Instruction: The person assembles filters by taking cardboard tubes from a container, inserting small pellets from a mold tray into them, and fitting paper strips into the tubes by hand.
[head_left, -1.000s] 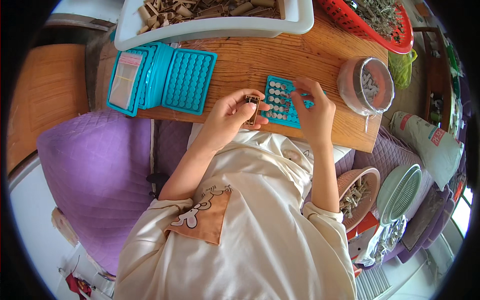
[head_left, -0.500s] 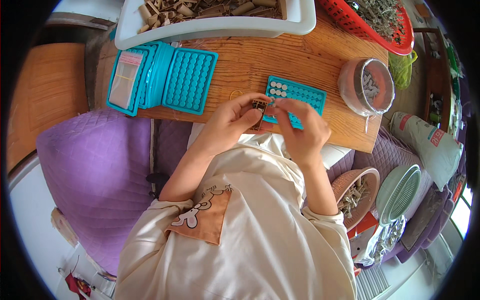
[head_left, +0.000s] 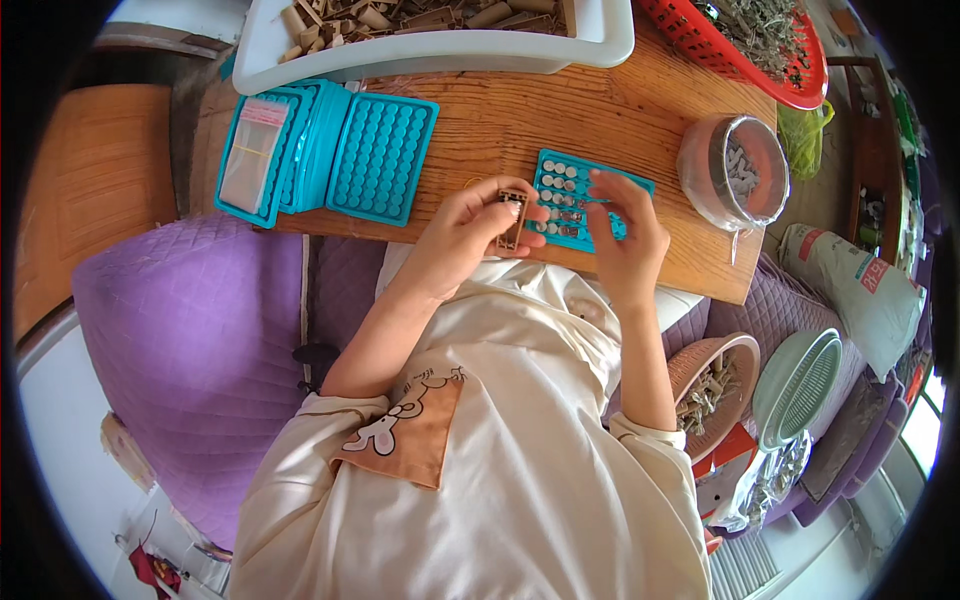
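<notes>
A small brown box-like piece with a rectangular opening [head_left: 511,228] stands upright in my left hand [head_left: 465,235], gripped between thumb and fingers. Just right of it, my right hand [head_left: 632,240] hovers over a teal tray [head_left: 640,187] with thumb and index finger apart. I see nothing between those fingers. Round white and silver pieces [head_left: 558,184] fill wells along the tray's left side. The right hand covers part of the tray's middle and lower right.
A white bin [head_left: 420,65] of brown pieces stands at the table's far side. Stacked teal trays [head_left: 380,160] lie left. To the right are a plastic-lined tub [head_left: 700,165], a red basket [head_left: 700,45] of metal parts, and pink [head_left: 742,410] and green baskets [head_left: 800,390].
My right hand has drawn away from the brown piece, rightward over the tray, and its fingers have parted. The left hand keeps its hold, shifted slightly, uncovering more of the tray's round pieces.
</notes>
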